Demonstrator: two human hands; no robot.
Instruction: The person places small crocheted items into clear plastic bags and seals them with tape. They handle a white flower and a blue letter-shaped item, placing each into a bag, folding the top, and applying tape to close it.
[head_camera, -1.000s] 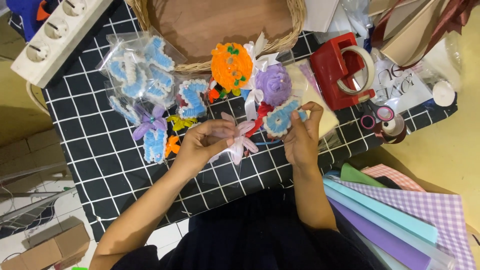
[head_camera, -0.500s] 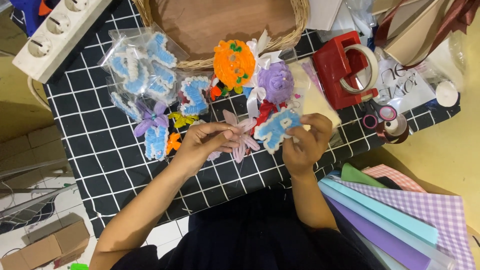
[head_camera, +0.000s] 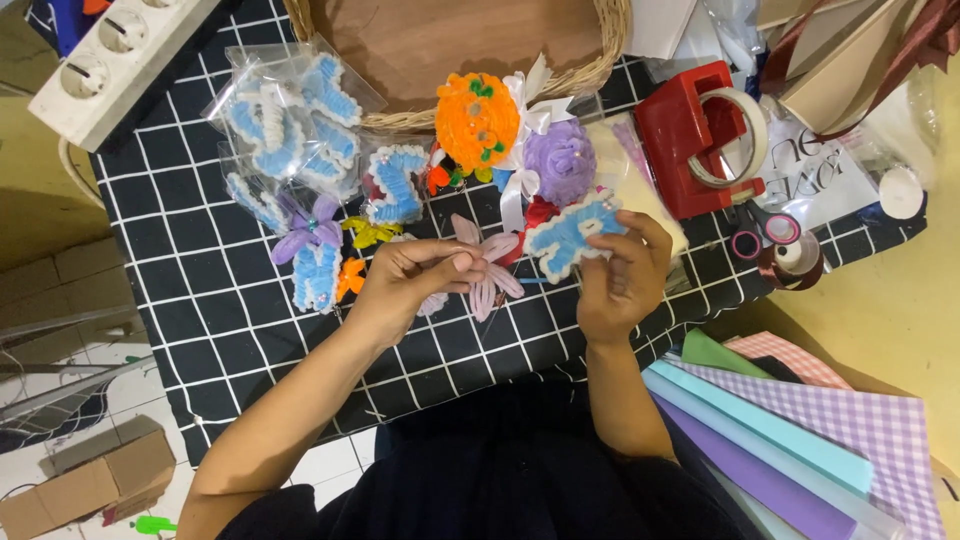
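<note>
- Right hand (head_camera: 618, 280) pinched shut on a blue-and-white fuzzy-wire letter (head_camera: 568, 238), held just above the black grid-checked cloth (head_camera: 200, 300), a little in front of the wicker basket (head_camera: 600, 50).
- Left hand (head_camera: 410, 285) curled closed, fingertips pressed together on a pink fuzzy-wire flower (head_camera: 485, 270), in front of the basket and just left of the held letter.
- Thin blue strand visible between the two hands; too fine to tell what it joins.
- Step in hand, by the look of it: bringing letter and flower together, mid-assembly.
- Next move likely calling for a steady pinch on both pieces and a close line-up of the letter's edge with the flower's petals, without crushing the pile.
- Counting now, all placed from the basket:
- One orange pompom ball (head_camera: 477, 120) touching the basket's front rim.
- One purple rose-like puff (head_camera: 560, 160) just right of the orange ball.
- Blue-and-white letters in clear bags (head_camera: 285, 125) left of the basket: about five, overlaps making the count unsure.
- One purple flower (head_camera: 305, 228) and one small yellow one (head_camera: 368, 232) front-left of the basket.
- One red tape dispenser (head_camera: 690, 140) right of the basket.
- One white power strip (head_camera: 120, 50) far left of the basket.
- Several wrapping-paper sheets (head_camera: 800, 440) well in front, to the right; exact count hidden by overlap.
</note>
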